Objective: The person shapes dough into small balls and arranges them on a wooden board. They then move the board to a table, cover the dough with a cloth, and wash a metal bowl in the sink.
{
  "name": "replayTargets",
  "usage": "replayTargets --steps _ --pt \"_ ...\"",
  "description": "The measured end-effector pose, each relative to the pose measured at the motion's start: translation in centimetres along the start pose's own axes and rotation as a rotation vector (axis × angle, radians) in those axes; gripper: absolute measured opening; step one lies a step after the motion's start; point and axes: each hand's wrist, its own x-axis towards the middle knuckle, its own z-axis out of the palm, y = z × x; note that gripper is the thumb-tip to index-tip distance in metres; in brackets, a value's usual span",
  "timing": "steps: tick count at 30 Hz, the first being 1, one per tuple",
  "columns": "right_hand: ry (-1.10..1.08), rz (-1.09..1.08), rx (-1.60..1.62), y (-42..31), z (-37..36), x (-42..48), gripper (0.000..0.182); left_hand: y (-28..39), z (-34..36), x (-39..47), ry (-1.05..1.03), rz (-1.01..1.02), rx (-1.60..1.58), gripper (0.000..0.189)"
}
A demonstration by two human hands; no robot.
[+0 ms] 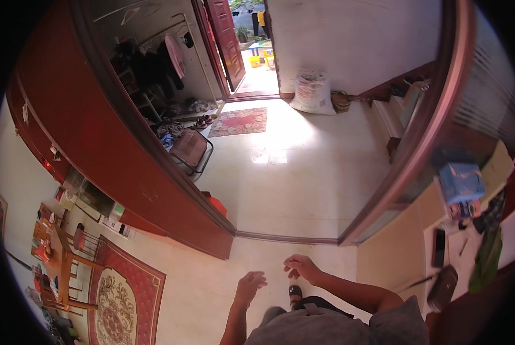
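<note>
Both of my hands hang in front of my body above the pale tiled floor (279,207). My left hand (249,286) has its fingers loosely curled and apart, with nothing in it. My right hand (301,268), also without anything in it, is slightly farther forward, its fingers bent and spread. Neither hand touches the other. Below my right hand a dark shoe (295,292) shows on my foot. Just ahead runs the threshold (287,238) of a doorway, with an open red wooden door (154,185) to the left.
Beyond the doorway are a folding chair (189,148), a floral mat (239,122), a full woven sack (312,92), stairs (386,118) and an open outer door (226,41). A red patterned rug (151,284) and wooden table (61,258) are left; a cluttered desk (451,276) stands right.
</note>
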Motion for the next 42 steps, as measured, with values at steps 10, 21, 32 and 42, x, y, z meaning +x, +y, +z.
replayTargets --steps 10,21,32,42 --pt "-0.206 0.021 0.005 -15.4 2.1 26.7 0.022 4.5 -10.2 18.0 0.457 -0.063 -0.149 0.024" --pt "0.051 -0.107 -0.025 -34.6 -7.1 48.6 0.025 34.7 -8.7 55.3 0.008 0.210 -0.072 0.024" --pt "0.181 0.017 0.121 -52.1 -21.4 77.3 0.023 52.2 -7.8 88.3 -0.109 0.293 0.010 0.018" --pt "-0.149 -0.180 -0.199 -73.8 -22.1 106.5 0.022 57.2 -18.9 110.3 0.552 0.070 -0.097 0.013"
